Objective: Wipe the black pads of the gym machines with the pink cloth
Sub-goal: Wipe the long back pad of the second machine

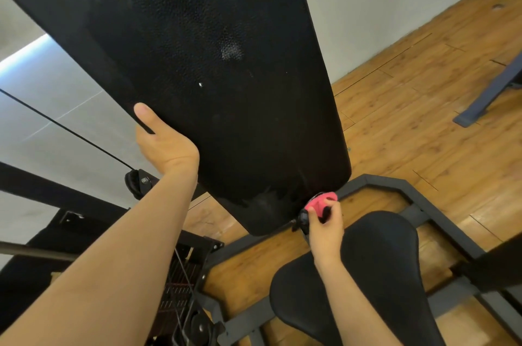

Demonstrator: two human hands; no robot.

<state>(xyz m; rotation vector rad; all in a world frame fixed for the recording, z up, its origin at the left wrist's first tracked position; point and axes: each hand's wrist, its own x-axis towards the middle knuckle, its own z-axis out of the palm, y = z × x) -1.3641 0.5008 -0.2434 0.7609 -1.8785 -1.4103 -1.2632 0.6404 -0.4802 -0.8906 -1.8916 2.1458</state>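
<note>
Left grip clamped on back pad left edge, thumb on front; right grip pinching bunched cloth at pad's bottom-right corner, so I'd guess back pad nearly done, seat pad plus other machines left.

Single head-worn wide-angle view, steeply downward, close above the back pad and seat
</note>
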